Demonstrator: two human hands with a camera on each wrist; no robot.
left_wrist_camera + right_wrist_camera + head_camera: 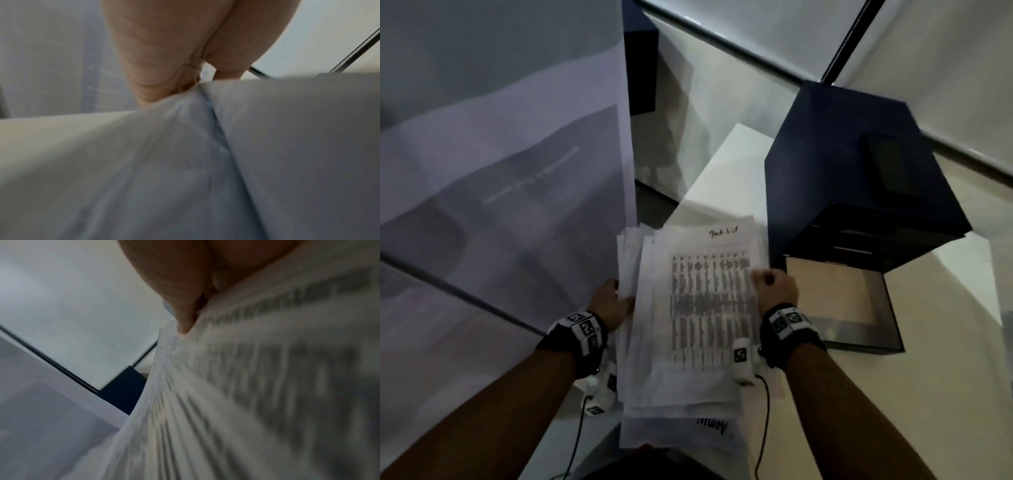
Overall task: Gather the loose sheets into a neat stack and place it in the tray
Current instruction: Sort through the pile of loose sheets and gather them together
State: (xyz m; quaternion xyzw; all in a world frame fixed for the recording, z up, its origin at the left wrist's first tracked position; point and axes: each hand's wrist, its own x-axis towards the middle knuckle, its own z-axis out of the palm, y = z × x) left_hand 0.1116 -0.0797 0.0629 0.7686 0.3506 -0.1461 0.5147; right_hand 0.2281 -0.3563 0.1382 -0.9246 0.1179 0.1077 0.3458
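Note:
A thick bundle of white printed sheets [688, 318] is held between both hands above a white table, its edges uneven and fanned. The top sheet bears a dark printed table and a handwritten title. My left hand [613, 305] grips the bundle's left edge, and my right hand [774, 284] grips its right edge with curled fingers. The left wrist view shows the left hand [164, 73] pinching the blurred paper [226, 162]. The right wrist view shows the right hand [185, 305] clamped on the printed sheets [246, 386]. The dark open tray [839, 301] lies just right of the right hand.
A dark blue drawer cabinet [859, 171] stands behind the tray. A large grey poster [500, 171] hangs over the left of the scene. Another dark box [640, 68] stands at the back. Cables hang from both wristbands.

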